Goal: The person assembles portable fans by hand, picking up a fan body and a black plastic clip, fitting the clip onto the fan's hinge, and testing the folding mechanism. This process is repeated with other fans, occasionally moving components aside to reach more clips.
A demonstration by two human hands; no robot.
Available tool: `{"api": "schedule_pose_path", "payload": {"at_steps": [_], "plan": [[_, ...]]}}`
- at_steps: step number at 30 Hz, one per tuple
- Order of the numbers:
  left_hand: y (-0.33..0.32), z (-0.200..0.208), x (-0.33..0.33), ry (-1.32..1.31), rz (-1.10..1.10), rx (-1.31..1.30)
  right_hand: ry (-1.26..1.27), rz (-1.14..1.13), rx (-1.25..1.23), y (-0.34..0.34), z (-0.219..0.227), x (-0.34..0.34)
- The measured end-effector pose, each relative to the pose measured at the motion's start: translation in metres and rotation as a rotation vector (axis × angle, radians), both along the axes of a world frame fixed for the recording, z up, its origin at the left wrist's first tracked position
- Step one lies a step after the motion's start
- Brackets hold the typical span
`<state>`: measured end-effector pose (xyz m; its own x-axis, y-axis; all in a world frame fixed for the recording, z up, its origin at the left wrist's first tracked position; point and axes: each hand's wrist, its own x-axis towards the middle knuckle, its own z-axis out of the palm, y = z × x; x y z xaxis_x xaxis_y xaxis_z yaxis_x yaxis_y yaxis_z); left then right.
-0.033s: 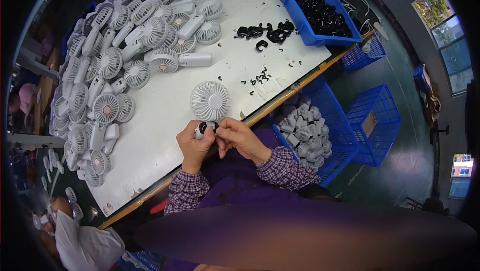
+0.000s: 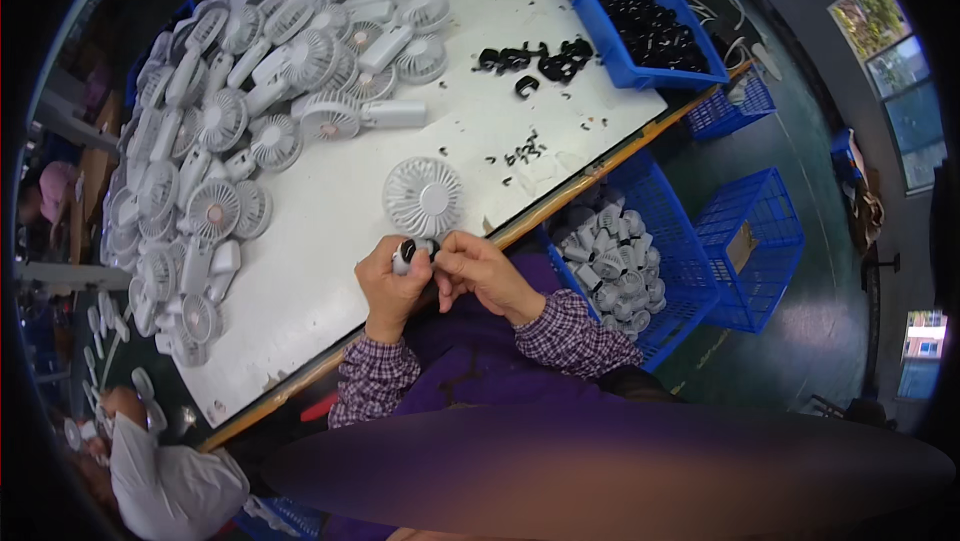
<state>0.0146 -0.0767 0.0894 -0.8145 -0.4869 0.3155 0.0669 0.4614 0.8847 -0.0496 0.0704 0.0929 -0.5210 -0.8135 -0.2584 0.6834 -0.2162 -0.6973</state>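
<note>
A white hand-held fan lies at the near edge of the white table [image 2: 330, 241], its round head [image 2: 422, 196] pointing away from me. My left hand [image 2: 385, 286] is closed around the fan's handle. My right hand [image 2: 482, 271] meets it from the right, and its fingertips pinch a small black part [image 2: 409, 244] against the handle. Both wrists wear checked sleeves over a purple apron.
A big pile of white fans [image 2: 250, 111] covers the table's left and far side. Loose black clips [image 2: 535, 59] lie near a blue bin of black parts [image 2: 640, 16]. Blue baskets [image 2: 690, 241] stand on the floor at right, one holding grey-white pieces [image 2: 610, 256]. Another person [image 2: 160, 481] works at lower left.
</note>
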Motion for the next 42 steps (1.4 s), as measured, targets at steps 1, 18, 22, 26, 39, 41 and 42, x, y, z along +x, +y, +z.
{"api": "schedule_pose_path", "payload": {"at_steps": [1, 18, 22, 26, 39, 41, 42], "plan": [[-0.001, 0.001, 0.001, -0.012, 0.01, -0.038, -0.017, 0.009, -0.019, 0.001, 0.001, 0.001], [0.004, -0.004, 0.001, -0.016, -0.111, 0.217, 0.219, -0.186, 0.062, 0.009, -0.015, -0.007], [0.016, -0.007, -0.009, -0.295, -0.778, 1.876, 0.288, -0.329, -0.048, 0.005, 0.004, -0.045], [0.038, -0.004, -0.016, -0.243, -0.968, 1.712, 0.344, -0.316, -0.039, -0.007, 0.036, -0.058], [0.051, 0.007, 0.004, -0.192, -0.916, 1.908, -0.159, -0.115, -0.389, 0.011, 0.007, -0.014], [0.058, 0.039, 0.008, -0.22, -0.775, 1.903, -0.242, -0.115, -0.472, 0.015, 0.016, -0.005], [0.063, 0.048, 0.003, -0.22, -0.792, 1.899, -0.226, -0.149, -0.451, 0.022, 0.012, -0.007]]}}
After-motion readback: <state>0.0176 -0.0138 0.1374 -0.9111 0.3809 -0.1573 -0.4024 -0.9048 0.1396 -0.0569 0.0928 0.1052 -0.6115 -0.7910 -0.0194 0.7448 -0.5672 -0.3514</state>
